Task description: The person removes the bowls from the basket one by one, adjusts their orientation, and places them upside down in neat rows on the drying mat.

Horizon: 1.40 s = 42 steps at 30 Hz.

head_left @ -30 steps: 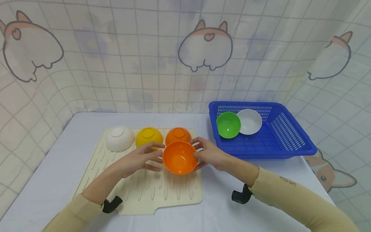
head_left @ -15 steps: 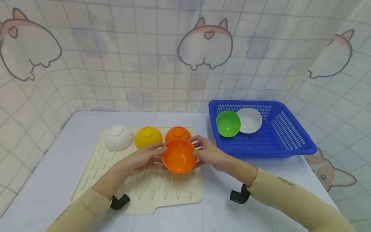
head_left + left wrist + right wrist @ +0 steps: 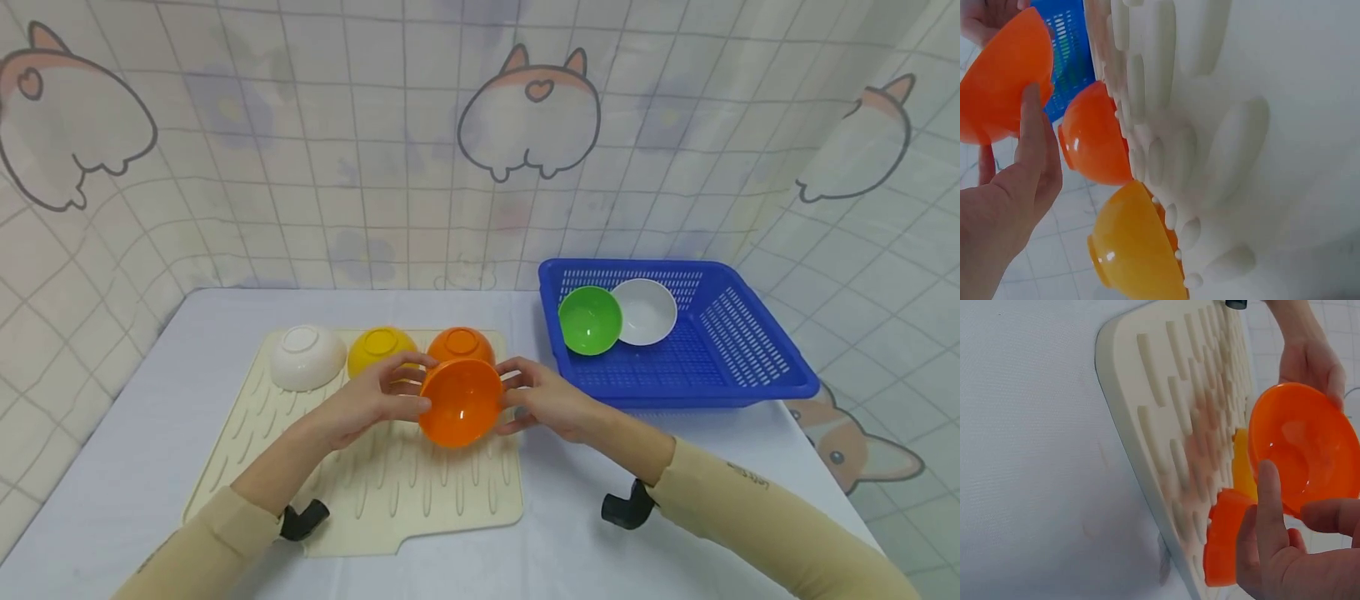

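Observation:
An orange bowl [image 3: 462,406] is held up over the cream drying mat [image 3: 420,492], tilted with its inside toward the head camera. My left hand [image 3: 373,398] grips its left side, thumb at the rim and fingers behind the outer wall. On the opposite side, my right hand [image 3: 551,404] has its thumb and fingers at the rim; the right wrist view shows the index fingertip overlapping the bowl's edge. Just behind stands a second orange bowl [image 3: 459,340], upside down on the mat. Left of it are an upturned yellow bowl [image 3: 378,346] and an upturned white bowl [image 3: 306,358].
A blue plastic basket [image 3: 697,396] stands at the back right of the white-covered table [image 3: 570,533]. Inside it, a green bowl [image 3: 591,321] leans beside another white bowl [image 3: 647,312]. A patterned curtain [image 3: 420,142] hangs behind the table.
My left hand has come in from the left and taken hold of the orange bowl, which my right hand was holding. The bowl has tilted slightly and shifted a little left.

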Motion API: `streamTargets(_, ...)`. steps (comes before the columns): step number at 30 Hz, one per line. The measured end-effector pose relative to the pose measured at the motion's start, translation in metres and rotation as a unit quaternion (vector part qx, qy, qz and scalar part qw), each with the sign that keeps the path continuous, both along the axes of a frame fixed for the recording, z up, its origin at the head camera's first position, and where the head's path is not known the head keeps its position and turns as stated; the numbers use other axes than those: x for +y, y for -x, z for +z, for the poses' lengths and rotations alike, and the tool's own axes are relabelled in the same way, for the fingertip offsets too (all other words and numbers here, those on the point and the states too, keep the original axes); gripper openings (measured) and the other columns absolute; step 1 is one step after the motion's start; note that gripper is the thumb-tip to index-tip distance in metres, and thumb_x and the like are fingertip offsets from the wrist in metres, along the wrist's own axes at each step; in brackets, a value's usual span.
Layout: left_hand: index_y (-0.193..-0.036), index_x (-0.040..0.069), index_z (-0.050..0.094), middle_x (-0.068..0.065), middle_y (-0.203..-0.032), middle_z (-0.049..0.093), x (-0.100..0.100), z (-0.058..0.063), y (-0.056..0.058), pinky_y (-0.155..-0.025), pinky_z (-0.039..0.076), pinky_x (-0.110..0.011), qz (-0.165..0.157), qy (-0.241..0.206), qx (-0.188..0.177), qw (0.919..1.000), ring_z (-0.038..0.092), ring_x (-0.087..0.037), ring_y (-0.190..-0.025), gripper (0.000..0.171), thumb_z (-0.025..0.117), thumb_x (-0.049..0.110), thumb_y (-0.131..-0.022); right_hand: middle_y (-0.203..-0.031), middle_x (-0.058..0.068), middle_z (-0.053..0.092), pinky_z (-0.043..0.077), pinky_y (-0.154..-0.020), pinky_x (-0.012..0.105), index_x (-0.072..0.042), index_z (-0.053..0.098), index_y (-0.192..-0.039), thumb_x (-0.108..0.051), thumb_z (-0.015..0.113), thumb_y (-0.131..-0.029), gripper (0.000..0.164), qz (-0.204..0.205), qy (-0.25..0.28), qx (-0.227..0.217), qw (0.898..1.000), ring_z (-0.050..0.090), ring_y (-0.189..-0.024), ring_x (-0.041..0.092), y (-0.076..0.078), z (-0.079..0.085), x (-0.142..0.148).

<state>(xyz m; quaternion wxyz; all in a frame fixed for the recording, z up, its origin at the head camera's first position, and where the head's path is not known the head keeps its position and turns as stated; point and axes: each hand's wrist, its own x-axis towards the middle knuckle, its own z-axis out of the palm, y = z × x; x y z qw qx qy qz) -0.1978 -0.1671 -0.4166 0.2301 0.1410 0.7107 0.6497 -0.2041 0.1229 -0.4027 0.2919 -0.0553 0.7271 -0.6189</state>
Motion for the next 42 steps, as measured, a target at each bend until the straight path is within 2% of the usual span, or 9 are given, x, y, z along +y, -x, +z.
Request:
streamTargets(8, -0.133, 0.016, 0.059, -0.004, -0.133, 0.060, -0.001, 0.004, -0.004, -0.100, 0.053, -0.040, -0.021, 0.063, 0.141, 0.9878, 0.054, -0.026, -0.126, 0.058, 0.087, 0.012, -0.083, -0.131, 0.019, 0.058, 0.061, -0.083, 0.041, -0.004, 0.048, -0.144, -0.019, 0.046, -0.109, 0.038, 0.009, 0.011, -0.014, 1.000, 0.054, -0.121, 0.043, 0.000, 0.002, 0.002)
streamTargets(14, -0.125, 0.021, 0.064, 0.004, -0.125, 0.058, 0.005, 0.008, -0.011, -0.096, 0.055, -0.036, -0.057, 0.108, 0.267, 0.9559, 0.056, -0.019, -0.120, 0.056, 0.091, 0.007, -0.078, -0.133, 0.022, 0.054, 0.061, -0.083, 0.043, -0.005, 0.048, -0.146, -0.040, 0.044, -0.110, 0.051, 0.032, 0.006, -0.026, 0.999, 0.055, -0.120, 0.042, 0.001, 0.002, 0.001)
streamTargets(17, -0.121, 0.022, 0.067, 0.006, -0.124, 0.057, 0.006, 0.008, -0.014, -0.098, 0.054, -0.042, -0.069, 0.139, 0.340, 0.9275, 0.055, -0.018, -0.118, 0.055, 0.091, 0.001, -0.075, -0.135, 0.020, 0.053, 0.061, -0.082, 0.044, -0.006, 0.049, -0.147, -0.045, 0.046, -0.108, 0.054, 0.042, 0.000, -0.029, 0.999, 0.057, -0.118, 0.038, 0.001, 0.002, -0.001)
streamTargets(22, -0.120, 0.024, 0.069, 0.002, -0.130, 0.053, 0.007, 0.005, -0.018, -0.105, 0.046, -0.050, -0.094, 0.196, 0.452, 0.8653, 0.049, -0.022, -0.123, 0.055, 0.092, 0.003, -0.075, -0.133, 0.019, 0.053, 0.061, -0.081, 0.042, -0.006, 0.048, -0.147, -0.048, 0.051, -0.106, 0.059, 0.048, -0.016, -0.029, 0.998, 0.058, -0.114, 0.034, 0.000, 0.003, -0.005)
streamTargets(26, -0.118, 0.022, 0.069, -0.002, -0.131, 0.053, 0.009, 0.004, -0.019, -0.105, 0.046, -0.047, -0.119, 0.205, 0.519, 0.8214, 0.047, -0.024, -0.125, 0.051, 0.092, 0.005, -0.076, -0.127, 0.018, 0.056, 0.061, -0.081, 0.040, -0.005, 0.050, -0.145, -0.044, 0.053, -0.106, 0.055, 0.055, -0.031, -0.025, 0.998, 0.060, -0.110, 0.033, 0.001, 0.002, -0.007)
streamTargets(33, -0.113, 0.019, 0.072, -0.006, -0.126, 0.057, 0.015, 0.003, -0.022, -0.105, 0.048, -0.040, -0.134, 0.246, 0.619, 0.7334, 0.051, -0.027, -0.122, 0.047, 0.094, 0.008, -0.073, -0.122, 0.013, 0.062, 0.061, -0.080, 0.039, -0.005, 0.051, -0.141, -0.042, 0.055, -0.106, 0.051, 0.069, -0.048, -0.013, 0.996, 0.062, -0.106, 0.030, 0.000, 0.005, -0.009)
streamTargets(35, -0.112, 0.020, 0.073, -0.006, -0.125, 0.058, 0.017, 0.004, -0.023, -0.105, 0.047, -0.040, -0.133, 0.254, 0.636, 0.7163, 0.052, -0.028, -0.121, 0.044, 0.093, 0.008, -0.074, -0.122, 0.013, 0.063, 0.061, -0.080, 0.040, -0.006, 0.051, -0.139, -0.041, 0.055, -0.106, 0.049, 0.069, -0.049, -0.012, 0.996, 0.062, -0.105, 0.030, 0.000, 0.006, -0.009)
streamTargets(38, -0.111, 0.020, 0.074, -0.006, -0.125, 0.058, 0.019, 0.004, -0.025, -0.104, 0.049, -0.039, -0.133, 0.261, 0.653, 0.6988, 0.052, -0.028, -0.121, 0.043, 0.093, 0.007, -0.075, -0.121, 0.013, 0.063, 0.061, -0.080, 0.041, -0.006, 0.051, -0.139, -0.037, 0.058, -0.105, 0.046, 0.067, -0.051, -0.013, 0.996, 0.063, -0.102, 0.030, 0.000, 0.006, -0.010)
streamTargets(42, -0.112, 0.021, 0.075, -0.006, -0.126, 0.058, 0.020, 0.004, -0.027, -0.104, 0.050, -0.040, -0.133, 0.267, 0.666, 0.6833, 0.053, -0.029, -0.122, 0.041, 0.091, 0.007, -0.077, -0.118, 0.014, 0.063, 0.062, -0.078, 0.041, -0.006, 0.050, -0.137, -0.032, 0.061, -0.104, 0.043, 0.064, -0.054, -0.010, 0.996, 0.063, -0.098, 0.030, 0.000, 0.005, -0.011)
